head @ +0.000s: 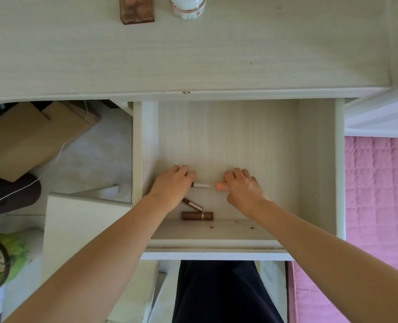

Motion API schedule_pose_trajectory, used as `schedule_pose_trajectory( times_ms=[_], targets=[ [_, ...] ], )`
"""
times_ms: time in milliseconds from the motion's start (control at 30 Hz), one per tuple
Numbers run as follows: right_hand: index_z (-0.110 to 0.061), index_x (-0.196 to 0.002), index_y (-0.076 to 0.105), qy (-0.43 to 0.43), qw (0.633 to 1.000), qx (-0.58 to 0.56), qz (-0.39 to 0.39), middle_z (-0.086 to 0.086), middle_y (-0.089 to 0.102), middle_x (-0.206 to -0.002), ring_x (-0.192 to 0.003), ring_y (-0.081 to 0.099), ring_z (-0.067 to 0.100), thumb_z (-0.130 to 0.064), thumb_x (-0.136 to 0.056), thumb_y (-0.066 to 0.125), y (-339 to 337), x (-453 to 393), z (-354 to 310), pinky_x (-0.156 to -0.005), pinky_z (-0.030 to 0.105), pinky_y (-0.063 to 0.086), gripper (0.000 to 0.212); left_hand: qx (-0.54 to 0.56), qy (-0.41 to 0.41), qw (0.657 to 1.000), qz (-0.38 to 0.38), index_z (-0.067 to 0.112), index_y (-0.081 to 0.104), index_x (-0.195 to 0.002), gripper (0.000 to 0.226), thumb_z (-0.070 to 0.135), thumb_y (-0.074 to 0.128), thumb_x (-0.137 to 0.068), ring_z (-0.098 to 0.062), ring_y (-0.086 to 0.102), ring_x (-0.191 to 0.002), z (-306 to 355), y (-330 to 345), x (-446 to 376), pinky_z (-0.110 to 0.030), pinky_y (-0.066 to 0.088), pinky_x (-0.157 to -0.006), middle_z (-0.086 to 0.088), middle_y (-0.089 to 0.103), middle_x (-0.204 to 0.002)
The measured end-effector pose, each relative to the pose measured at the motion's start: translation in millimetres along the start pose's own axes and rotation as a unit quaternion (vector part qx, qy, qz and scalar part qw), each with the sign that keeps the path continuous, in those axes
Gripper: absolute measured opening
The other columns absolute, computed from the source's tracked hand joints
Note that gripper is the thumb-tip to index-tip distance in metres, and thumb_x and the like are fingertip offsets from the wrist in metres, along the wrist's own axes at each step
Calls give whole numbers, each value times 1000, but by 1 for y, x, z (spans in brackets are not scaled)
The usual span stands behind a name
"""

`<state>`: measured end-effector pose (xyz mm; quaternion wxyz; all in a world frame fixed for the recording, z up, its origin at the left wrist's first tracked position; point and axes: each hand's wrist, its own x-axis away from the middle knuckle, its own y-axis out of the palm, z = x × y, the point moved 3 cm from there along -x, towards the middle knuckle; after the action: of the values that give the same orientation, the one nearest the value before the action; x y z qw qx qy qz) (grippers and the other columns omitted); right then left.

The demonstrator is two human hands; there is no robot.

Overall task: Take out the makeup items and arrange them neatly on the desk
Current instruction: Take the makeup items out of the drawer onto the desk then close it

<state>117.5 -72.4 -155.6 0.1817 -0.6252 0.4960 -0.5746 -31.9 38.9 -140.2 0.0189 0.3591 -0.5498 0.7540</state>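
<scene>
The drawer [317, 159] is pulled out under the desk [193, 54] edge, with lots of bare floor toward its back. Both hands are knuckles-up near the front wall. The left hand [172, 186] curls round a white-tipped tube [200, 185], the right hand [243, 188] grips a peach tube [221, 186]. Two brown lipsticks [197, 215] lie just in front, one partly under the left wrist. On the desk: a brown box [137, 10] and a white jar [187, 7].
</scene>
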Motion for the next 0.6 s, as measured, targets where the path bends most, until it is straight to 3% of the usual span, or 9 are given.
schedule_pose_trajectory(
  times_ms=[67,133,233,333,400,600],
  targets=[
    [-8,-117,48,1,1000,-20,-8,10,51,-113,-100,48,26,2,-83,48,0,2,0,-82,32,44,36,42,-14,999,-1,14,44,-109,28,0,54,-87,-17,49,-71,-4,-4,1,-30,39,-52,-4,41,-101],
    [-8,-116,49,-4,999,-36,-26,9,52,-111,-99,49,25,1,-84,47,-1,6,-1,-82,31,46,33,84,-22,996,-4,15,42,-105,25,0,53,-88,-14,43,-57,-6,-4,2,-29,35,-46,-3,39,-97],
    [-8,-115,50,-24,996,-55,-69,9,52,-109,-99,52,25,-4,-86,49,-2,11,-9,-83,33,48,30,181,-45,982,-17,14,42,-107,17,6,48,-93,-16,48,-61,-7,-2,1,-32,44,-54,-6,47,-100],
    [-7,-112,53,-52,992,-79,-86,10,51,-109,-99,53,26,-6,-86,50,1,16,-23,-81,28,42,26,260,-74,962,-35,13,42,-117,29,4,50,-90,-22,56,-74,-5,1,-2,-39,51,-65,-7,55,-95],
    [-5,-107,56,-90,990,-70,-80,11,52,-107,-98,52,26,-6,-87,49,3,18,-34,-79,26,38,21,258,-83,962,-42,12,43,-117,34,3,55,-87,-23,58,-79,-5,4,-2,-41,52,-70,-7,58,-95],
    [-7,-109,58,-96,981,-85,-144,13,58,-105,-97,55,29,-7,-90,48,17,18,-55,-78,34,45,21,170,-75,980,-68,16,42,-102,29,2,59,-82,-22,57,-77,-3,14,5,-41,54,-67,-5,59,-92]
  ],
)
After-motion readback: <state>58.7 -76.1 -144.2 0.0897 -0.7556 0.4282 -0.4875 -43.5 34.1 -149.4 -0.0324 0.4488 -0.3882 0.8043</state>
